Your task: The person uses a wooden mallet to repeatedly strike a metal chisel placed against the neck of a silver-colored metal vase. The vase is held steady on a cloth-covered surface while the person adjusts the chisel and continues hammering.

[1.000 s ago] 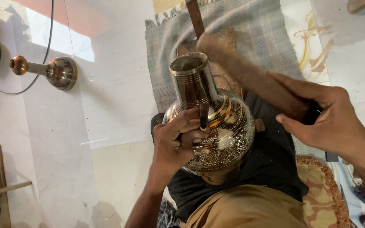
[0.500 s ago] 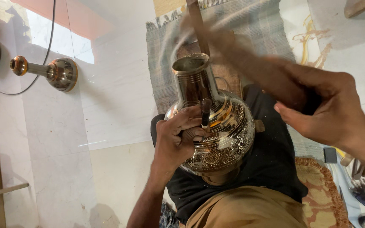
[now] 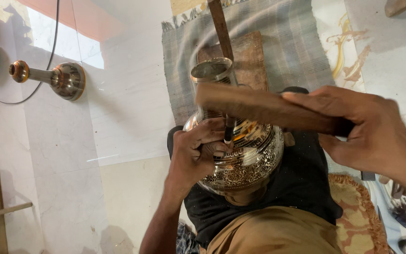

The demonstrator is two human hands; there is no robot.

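An engraved brass vase with a tall neck rests on my lap over a dark cloth. My left hand presses against its belly and pinches a thin metal chisel upright on the patterned surface. My right hand grips a flat wooden mallet that lies level just above the chisel's top end, slightly blurred by motion.
A grey woven mat with a wooden block and a slanted wooden stick lies ahead. A second brass vase lies on its side on the white floor at left. An orange patterned cushion sits at right, near metal tools.
The mallet has swung down and to the left, from a raised slant to a level position over the chisel. My left hand and the vase have stayed put.
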